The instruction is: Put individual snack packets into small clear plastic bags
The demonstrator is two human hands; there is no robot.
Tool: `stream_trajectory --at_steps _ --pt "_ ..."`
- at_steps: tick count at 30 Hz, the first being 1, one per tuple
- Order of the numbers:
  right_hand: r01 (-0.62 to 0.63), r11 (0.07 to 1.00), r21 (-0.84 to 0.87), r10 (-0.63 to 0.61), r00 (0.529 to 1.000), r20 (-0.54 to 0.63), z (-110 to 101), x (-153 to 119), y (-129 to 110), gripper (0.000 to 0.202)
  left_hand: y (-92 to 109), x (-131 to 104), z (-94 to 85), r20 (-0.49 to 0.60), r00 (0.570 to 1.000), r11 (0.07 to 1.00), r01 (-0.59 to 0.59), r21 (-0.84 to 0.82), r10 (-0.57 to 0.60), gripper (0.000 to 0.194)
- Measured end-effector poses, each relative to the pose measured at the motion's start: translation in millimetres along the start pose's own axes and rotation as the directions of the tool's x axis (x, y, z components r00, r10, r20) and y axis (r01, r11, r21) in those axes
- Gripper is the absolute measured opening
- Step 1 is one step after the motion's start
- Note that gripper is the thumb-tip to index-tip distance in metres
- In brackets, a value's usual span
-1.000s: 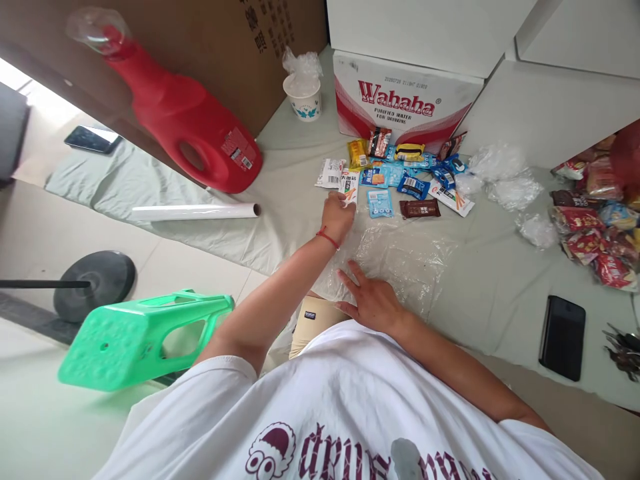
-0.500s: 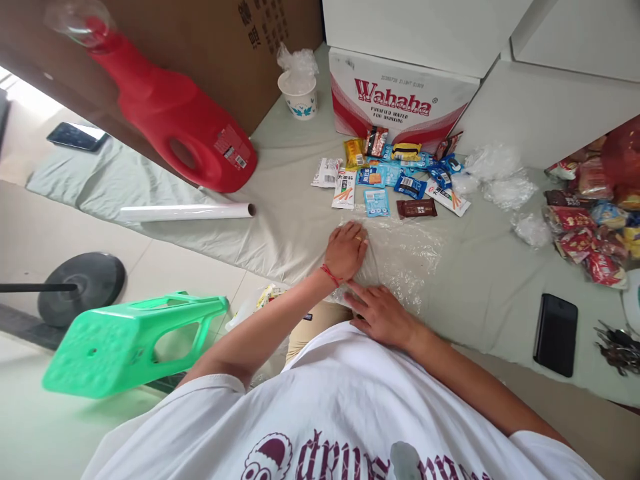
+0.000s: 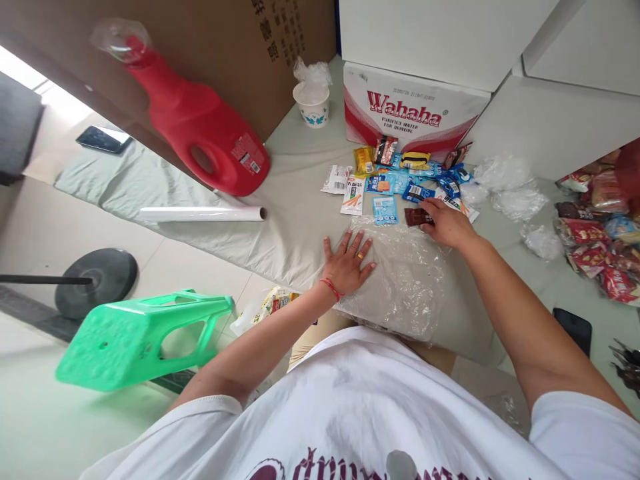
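Note:
A clear plastic sheet lies flat on the cloth-covered surface in front of my body. My left hand rests on its left edge with the fingers spread, holding nothing. Beyond the sheet, my right hand has its fingertips at the right end of a dark brown wrapped snack, which still lies on the cloth. Several snack packets are grouped behind it, among them a light blue packet, a white packet with orange sticks and a yellow packet.
Behind the snacks stands a Wahaba carton. At left are a red jug, a paper cup, a white roll and a green stool. Crumpled clear plastic, more snacks and a phone are at right.
My right hand has moved from the sheet's near edge forward and right to the brown snack. The fingers of my left hand have spread. More of the sheet lies flat, and the view has shifted slightly.

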State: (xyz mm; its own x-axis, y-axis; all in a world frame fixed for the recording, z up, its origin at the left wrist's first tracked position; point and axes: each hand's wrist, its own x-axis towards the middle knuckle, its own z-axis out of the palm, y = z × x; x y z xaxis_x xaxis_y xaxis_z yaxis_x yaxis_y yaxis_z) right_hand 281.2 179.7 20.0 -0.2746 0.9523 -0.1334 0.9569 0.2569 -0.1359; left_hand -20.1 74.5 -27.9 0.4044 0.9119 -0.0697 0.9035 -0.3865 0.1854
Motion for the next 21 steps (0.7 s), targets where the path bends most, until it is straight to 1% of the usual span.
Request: stream_trajectory --at_steps 2,3,6,8,10,11,12,13,15,16,18,19,21 --pt "-0.003 0.998 -0.056 0.007 0.997 0.076 2.7 6.3 -0.9 0.067 0.1 -0.1 0.0 -0.003 1.0 1.0 0.002 -0.007 -0.002 0.067" --pt "-0.022 0.996 -0.084 0.029 0.996 0.088 3.7 6.4 -0.2 0.065 0.2 -0.1 -0.1 -0.005 1.0 1.0 0.003 -0.013 -0.003 0.067" --pt "-0.115 0.982 -0.148 0.128 0.989 0.079 -0.1 -0.5 8.1 0.059 0.2 -0.4 0.0 -0.011 1.0 0.999 0.0 -0.032 0.0 0.067" --pt "-0.179 0.975 -0.129 0.185 0.982 0.03 -10.0 -9.5 13.6 0.056 -0.1 -0.7 0.3 -0.018 1.0 0.999 -0.003 -0.039 0.002 0.067" --pt "-0.236 0.972 -0.006 0.235 0.968 -0.09 -23.0 -22.8 10.2 0.055 -0.5 -0.9 0.6 -0.028 1.0 0.999 -0.004 -0.043 0.003 0.066" --pt "-0.241 0.965 0.104 0.255 0.956 -0.146 -28.4 -31.3 3.1 0.055 -0.6 -1.0 0.6 -0.032 0.999 0.999 -0.005 -0.045 0.003 0.066" --pt "-0.218 0.946 0.239 0.263 0.949 -0.174 -31.6 -40.8 -8.0 0.055 -0.7 -1.1 0.6 -0.036 0.999 0.999 -0.006 -0.047 0.004 0.066" --pt "-0.17 0.91 0.377 0.252 0.951 -0.178 -31.7 -51.2 -22.6 0.055 -0.8 -1.1 0.5 -0.038 0.999 0.999 -0.007 -0.048 0.005 0.066" --pt "-0.038 0.795 0.606 0.145 0.981 -0.13 -20.5 -72.4 -57.9 0.05 -0.9 -1.3 -0.2 -0.039 0.999 0.999 -0.008 -0.052 0.006 0.066" --pt "0.022 0.765 0.644 0.084 0.988 -0.133 -9.6 -82.2 -75.6 0.047 -1.0 -1.4 -0.7 -0.037 0.999 0.999 -0.008 -0.053 0.006 0.065" --pt "0.074 0.795 0.602 0.048 0.982 -0.184 18.2 -98.0 -103.5 0.042 -1.3 -1.7 -1.8 -0.031 0.999 0.998 -0.009 -0.055 0.007 0.065" --pt "0.079 0.82 0.566 0.055 0.975 -0.216 32.6 -103.4 -111.6 0.041 -1.6 -1.9 -2.4 -0.029 1.0 0.998 -0.01 -0.055 0.008 0.065" --pt "0.059 0.865 0.498 0.095 0.956 -0.278 56.7 -109.5 -115.0 0.043 -2.2 -2.3 -3.3 -0.027 1.0 0.998 -0.017 -0.053 0.016 0.064"
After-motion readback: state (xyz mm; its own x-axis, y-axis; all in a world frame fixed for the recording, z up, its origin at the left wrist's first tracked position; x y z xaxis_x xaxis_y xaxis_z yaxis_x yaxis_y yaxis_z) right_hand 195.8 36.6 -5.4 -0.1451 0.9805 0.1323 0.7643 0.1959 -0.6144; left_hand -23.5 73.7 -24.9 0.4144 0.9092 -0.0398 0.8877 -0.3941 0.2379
